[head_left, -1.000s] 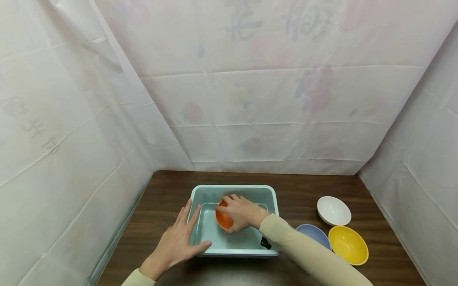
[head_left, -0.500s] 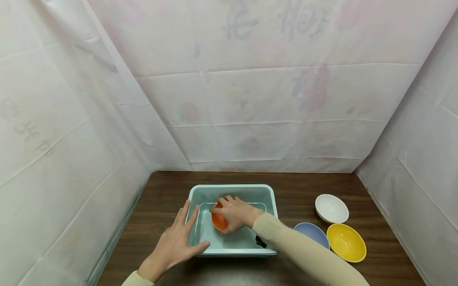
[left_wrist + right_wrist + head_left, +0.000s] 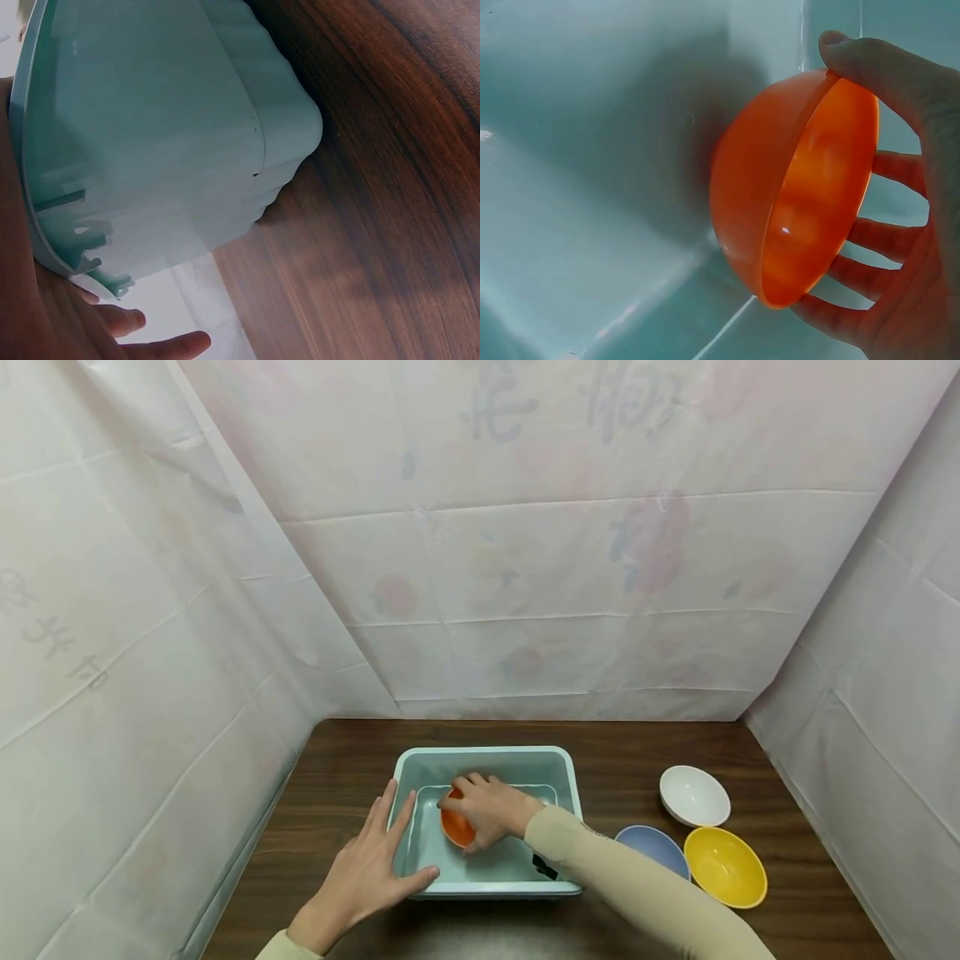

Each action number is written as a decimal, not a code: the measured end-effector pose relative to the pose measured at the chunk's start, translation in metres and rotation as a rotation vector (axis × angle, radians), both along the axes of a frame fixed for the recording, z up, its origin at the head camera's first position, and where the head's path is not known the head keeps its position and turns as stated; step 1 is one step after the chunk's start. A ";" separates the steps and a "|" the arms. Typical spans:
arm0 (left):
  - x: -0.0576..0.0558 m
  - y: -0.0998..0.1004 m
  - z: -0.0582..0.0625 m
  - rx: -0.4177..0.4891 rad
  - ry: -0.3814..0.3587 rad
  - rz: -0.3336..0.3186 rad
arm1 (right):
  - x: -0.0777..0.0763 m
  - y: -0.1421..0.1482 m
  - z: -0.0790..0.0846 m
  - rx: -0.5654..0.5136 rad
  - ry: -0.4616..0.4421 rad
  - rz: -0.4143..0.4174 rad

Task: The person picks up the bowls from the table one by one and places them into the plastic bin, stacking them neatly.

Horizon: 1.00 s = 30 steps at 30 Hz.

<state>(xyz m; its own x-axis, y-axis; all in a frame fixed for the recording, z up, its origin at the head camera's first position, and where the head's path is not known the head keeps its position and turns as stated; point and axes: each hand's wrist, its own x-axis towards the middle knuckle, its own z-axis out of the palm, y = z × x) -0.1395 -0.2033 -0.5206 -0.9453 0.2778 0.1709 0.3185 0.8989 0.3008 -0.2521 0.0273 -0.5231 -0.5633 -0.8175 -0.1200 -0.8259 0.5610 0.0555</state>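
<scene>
An orange bowl (image 3: 456, 828) is in my right hand (image 3: 491, 810), inside a pale blue-green plastic basin (image 3: 487, 888). The right wrist view shows the bowl (image 3: 757, 180) tipped on its side, with the thumb on one part of its rim and the fingertips along the opposite side. Whether the bowl touches the basin floor, I cannot tell. My left hand (image 3: 367, 868) lies at the basin's left side, fingers spread and straight. In the left wrist view that hand (image 3: 45, 315) is against the rim, and the basin's outer wall (image 3: 150, 135) stands on the wood.
To the right on the dark wooden table (image 3: 337, 777) stand a white bowl (image 3: 695, 796), a blue bowl (image 3: 654, 849) and a yellow bowl (image 3: 725, 867). The forearm partly covers the blue one. A small black object (image 3: 544, 866) shows below the right wrist. Whitish sheets (image 3: 525, 610) hang around the table.
The right hand has shifted slightly left within the basin with the orange bowl. The left hand keeps its place at the rim. The whole head view has drifted a little.
</scene>
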 end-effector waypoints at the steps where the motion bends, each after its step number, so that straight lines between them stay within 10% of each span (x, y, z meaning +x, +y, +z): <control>1: 0.000 0.000 0.000 0.000 0.000 0.001 | 0.000 0.000 0.000 0.005 -0.001 -0.001; 30: 0.000 0.000 0.000 -0.006 0.003 0.003 | 0.004 -0.001 -0.009 0.061 0.014 -0.030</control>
